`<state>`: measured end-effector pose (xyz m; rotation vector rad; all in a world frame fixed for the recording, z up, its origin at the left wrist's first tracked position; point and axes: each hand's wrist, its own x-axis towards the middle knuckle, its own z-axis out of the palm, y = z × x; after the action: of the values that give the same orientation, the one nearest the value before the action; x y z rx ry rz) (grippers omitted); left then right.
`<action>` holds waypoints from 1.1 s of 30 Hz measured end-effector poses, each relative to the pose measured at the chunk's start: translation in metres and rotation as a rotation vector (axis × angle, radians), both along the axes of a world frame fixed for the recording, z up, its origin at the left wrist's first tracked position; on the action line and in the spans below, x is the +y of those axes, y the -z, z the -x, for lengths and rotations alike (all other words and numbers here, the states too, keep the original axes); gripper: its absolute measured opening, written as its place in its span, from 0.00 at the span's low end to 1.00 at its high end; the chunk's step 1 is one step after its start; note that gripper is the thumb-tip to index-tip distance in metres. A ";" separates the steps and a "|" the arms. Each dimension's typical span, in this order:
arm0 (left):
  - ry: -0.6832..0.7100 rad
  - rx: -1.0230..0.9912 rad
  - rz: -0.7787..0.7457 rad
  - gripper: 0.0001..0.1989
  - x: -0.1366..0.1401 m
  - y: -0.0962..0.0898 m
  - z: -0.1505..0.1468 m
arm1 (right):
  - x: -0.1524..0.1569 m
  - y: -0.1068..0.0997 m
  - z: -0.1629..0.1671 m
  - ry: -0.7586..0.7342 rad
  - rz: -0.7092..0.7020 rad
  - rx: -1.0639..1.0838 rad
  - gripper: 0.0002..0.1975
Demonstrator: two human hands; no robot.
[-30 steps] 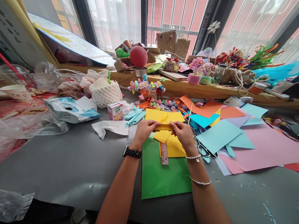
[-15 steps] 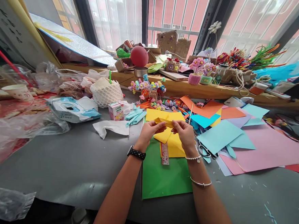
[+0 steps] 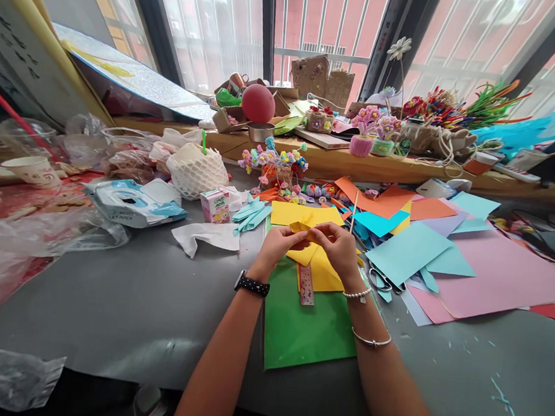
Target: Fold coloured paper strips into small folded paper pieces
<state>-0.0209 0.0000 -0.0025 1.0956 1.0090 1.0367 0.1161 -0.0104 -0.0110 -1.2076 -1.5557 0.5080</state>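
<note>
The grey table (image 3: 156,307) stretches widest before us, smooth and faintly glossy, and it bears everything within reach. On its right spreads the pink sheet (image 3: 515,275), broad and flat, partly covered by pale blue sheets (image 3: 412,249) with crisp, straight edges; we suppose the stack is kept to one side to leave space between the arms. Directly in front lies the green sheet (image 3: 311,340), smooth and squarish, which seems to serve as a base, since yellow sheets (image 3: 327,272) rest on its upper part. Over these we see the left hand (image 3: 279,243) and the right hand (image 3: 336,245) brought together, each narrowed to a pinch of thumb and fingers on the same piece of folded yellow paper (image 3: 299,227). We judge that gripping it from both sides steadies so light a thing. To the right, the metal scissors (image 3: 379,280) sit partly under the pale blue paper, curved handles showing. The patterned ruler (image 3: 306,285), a short, straight strip, lies just below the hands. Smallest is that folded piece itself, thin, matt and creased, its far side peaked between the fingertips.
</note>
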 end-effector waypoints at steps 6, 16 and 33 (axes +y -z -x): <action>-0.036 0.033 -0.103 0.14 0.001 0.000 0.001 | 0.002 0.003 -0.002 -0.030 0.083 0.067 0.13; -0.074 0.031 -0.173 0.15 0.004 0.003 0.001 | 0.001 -0.001 -0.001 -0.204 0.233 0.232 0.12; 0.072 0.144 -0.182 0.13 0.002 -0.002 0.006 | 0.005 -0.001 -0.010 -0.154 0.227 0.410 0.16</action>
<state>-0.0267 0.0022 -0.0009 1.3619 0.9952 1.0171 0.1259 -0.0056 -0.0096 -1.0710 -1.2650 0.9896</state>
